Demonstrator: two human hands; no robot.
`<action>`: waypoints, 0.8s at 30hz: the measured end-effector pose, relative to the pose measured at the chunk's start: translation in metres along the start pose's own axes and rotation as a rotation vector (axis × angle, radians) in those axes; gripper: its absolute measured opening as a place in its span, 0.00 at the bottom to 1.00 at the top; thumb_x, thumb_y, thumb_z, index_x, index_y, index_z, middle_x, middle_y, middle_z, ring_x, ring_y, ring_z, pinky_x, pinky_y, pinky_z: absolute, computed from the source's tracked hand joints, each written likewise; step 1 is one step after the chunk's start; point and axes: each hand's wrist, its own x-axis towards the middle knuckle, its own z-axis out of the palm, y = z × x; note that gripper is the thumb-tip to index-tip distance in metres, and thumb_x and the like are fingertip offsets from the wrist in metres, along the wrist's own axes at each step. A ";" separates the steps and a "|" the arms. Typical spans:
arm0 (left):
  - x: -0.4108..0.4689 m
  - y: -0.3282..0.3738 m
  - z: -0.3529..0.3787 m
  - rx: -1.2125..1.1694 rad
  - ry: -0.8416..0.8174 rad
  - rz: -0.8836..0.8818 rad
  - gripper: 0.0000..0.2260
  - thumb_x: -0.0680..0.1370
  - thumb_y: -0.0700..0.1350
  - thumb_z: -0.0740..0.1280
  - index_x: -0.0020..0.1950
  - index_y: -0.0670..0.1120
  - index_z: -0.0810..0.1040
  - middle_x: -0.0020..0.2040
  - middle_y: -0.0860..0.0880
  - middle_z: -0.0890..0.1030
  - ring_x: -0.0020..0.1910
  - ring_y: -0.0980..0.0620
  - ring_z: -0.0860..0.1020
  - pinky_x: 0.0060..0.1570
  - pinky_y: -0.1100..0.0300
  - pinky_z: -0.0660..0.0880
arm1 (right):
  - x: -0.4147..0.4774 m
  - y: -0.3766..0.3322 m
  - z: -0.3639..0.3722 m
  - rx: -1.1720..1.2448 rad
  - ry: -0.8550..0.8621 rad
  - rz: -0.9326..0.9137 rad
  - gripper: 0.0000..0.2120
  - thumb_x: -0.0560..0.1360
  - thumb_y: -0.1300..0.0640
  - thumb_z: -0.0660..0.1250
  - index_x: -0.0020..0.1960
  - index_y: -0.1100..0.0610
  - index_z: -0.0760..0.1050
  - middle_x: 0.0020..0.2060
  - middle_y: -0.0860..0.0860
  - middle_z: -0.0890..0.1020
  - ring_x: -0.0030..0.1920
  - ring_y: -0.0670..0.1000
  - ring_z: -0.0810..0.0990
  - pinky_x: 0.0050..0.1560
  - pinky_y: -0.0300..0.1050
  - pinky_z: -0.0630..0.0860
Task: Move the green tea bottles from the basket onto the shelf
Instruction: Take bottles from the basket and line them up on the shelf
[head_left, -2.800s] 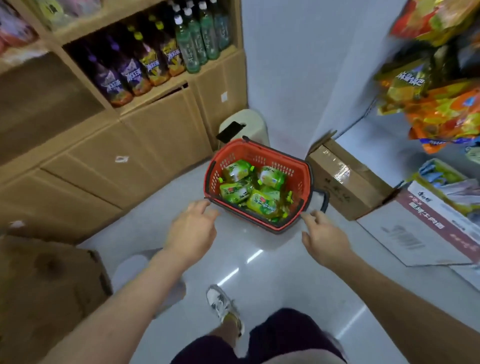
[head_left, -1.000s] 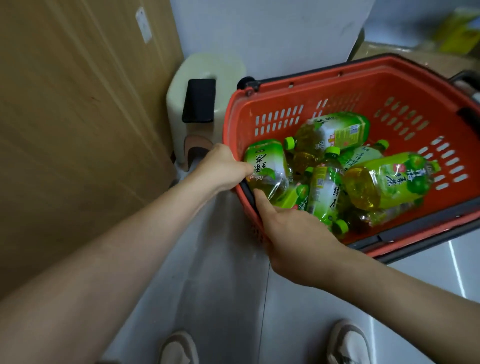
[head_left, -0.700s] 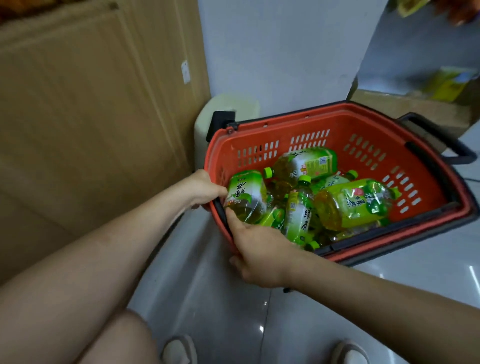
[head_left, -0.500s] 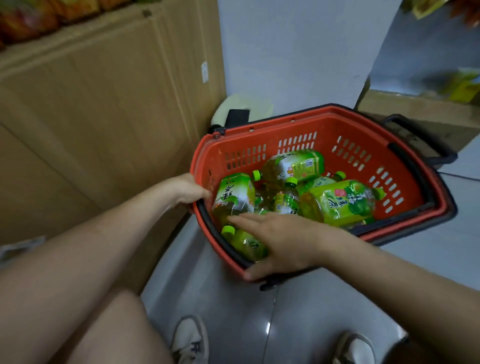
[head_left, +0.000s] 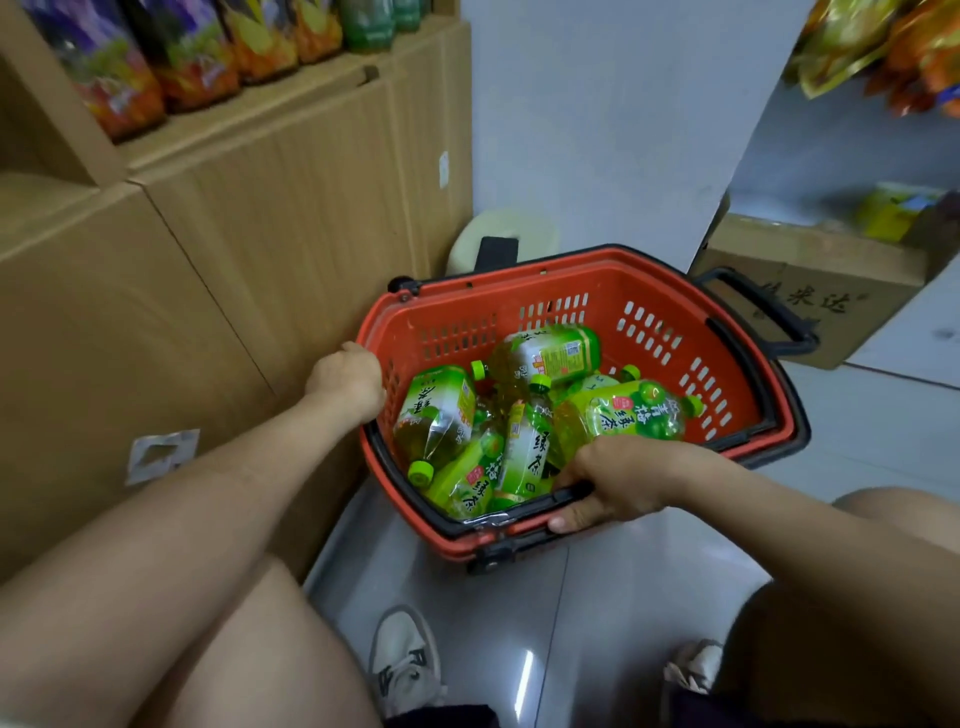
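A red plastic basket (head_left: 644, 291) with black handles sits on the pale floor beside the cardboard shelf unit (head_left: 291, 218). Several green tea bottles (head_left: 621, 415) with green labels and caps lie jumbled inside it. My left hand (head_left: 347, 378) grips the basket's left rim. My right hand (head_left: 621, 480) is closed over the near rim and black handle, next to the bottles. The shelf's upper ledge carries dark juice bottles (head_left: 187, 57) and green bottles (head_left: 366, 23).
A cream stool (head_left: 506, 234) with a black phone on it stands behind the basket by the white wall. A cardboard box (head_left: 815, 291) lies at right, with snack bags (head_left: 883, 41) hanging above. My knees and shoes are at the bottom of the view.
I have crouched close to the basket. My right hand went from resting flat over the bottles to gripping the near rim, and the basket sits closer to the shelf unit.
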 end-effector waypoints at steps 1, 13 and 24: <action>-0.001 -0.003 -0.004 0.056 0.006 0.008 0.25 0.76 0.49 0.67 0.65 0.35 0.67 0.61 0.38 0.76 0.60 0.38 0.75 0.51 0.51 0.74 | 0.002 -0.004 0.000 0.002 0.004 0.000 0.28 0.70 0.30 0.60 0.54 0.53 0.78 0.42 0.50 0.81 0.43 0.53 0.78 0.45 0.47 0.76; -0.006 0.100 -0.022 -0.203 0.163 0.799 0.13 0.76 0.48 0.65 0.59 0.50 0.79 0.55 0.49 0.78 0.57 0.48 0.75 0.55 0.50 0.73 | -0.009 0.072 -0.069 0.227 0.518 0.234 0.25 0.74 0.44 0.66 0.67 0.55 0.71 0.62 0.53 0.78 0.60 0.54 0.78 0.62 0.50 0.73; -0.036 0.225 0.063 0.118 -0.113 0.704 0.55 0.62 0.66 0.73 0.77 0.48 0.45 0.72 0.43 0.63 0.68 0.41 0.64 0.63 0.43 0.69 | 0.002 0.127 -0.044 0.531 0.263 0.561 0.24 0.78 0.54 0.63 0.72 0.58 0.63 0.70 0.58 0.70 0.67 0.58 0.70 0.64 0.50 0.69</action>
